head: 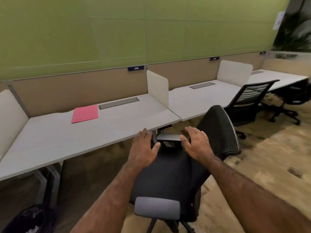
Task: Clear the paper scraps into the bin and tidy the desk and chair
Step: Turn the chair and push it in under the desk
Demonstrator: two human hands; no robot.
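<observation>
Both the left hand (143, 147) and the right hand (196, 143) are spread open and grasp nothing, hovering just above the black office chair (170, 175), whose seat lies directly beneath the palms. It stands turned sideways to the white desk (70, 137), mesh backrest beyond the right fingertips. On casters it should roll easily but may swivel, so the stiff backrest frame or the grey armrest (157, 208) nearer the wrists looks a surer hold than the soft seat cushion.
</observation>
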